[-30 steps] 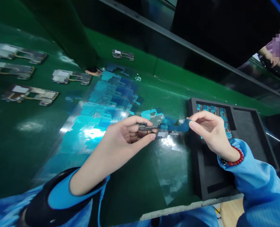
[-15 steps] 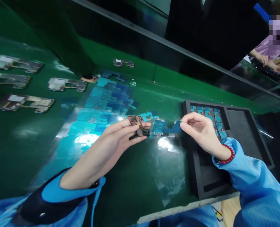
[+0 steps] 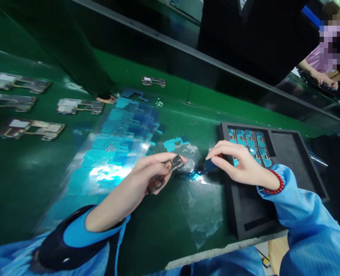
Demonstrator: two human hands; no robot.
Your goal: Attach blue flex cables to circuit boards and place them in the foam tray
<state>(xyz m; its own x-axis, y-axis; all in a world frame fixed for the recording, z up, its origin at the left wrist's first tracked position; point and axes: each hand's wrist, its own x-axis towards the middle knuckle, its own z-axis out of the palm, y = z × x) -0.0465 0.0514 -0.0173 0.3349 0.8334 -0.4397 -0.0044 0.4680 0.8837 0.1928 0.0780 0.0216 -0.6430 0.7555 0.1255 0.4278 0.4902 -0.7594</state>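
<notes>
Left hand point(image 3: 142, 176) grips a circuit board point(image 3: 176, 163), fingers wrapped about it and hiding its middle; board now tipped on a slant, where a second ago it lay nearly level. Right hand point(image 3: 235, 161) pinches a dark blue film point(image 3: 208, 165) between thumb and fingertips; film, stretched out sideways half a second back, now droops, glinting, above a clear sheet point(image 3: 201, 214). Gap shows between film and board, so the two look parted, my judgement. Black tray point(image 3: 290, 149) just beside right hand, blue-faced boards point(image 3: 252, 143) in one compartment
</notes>
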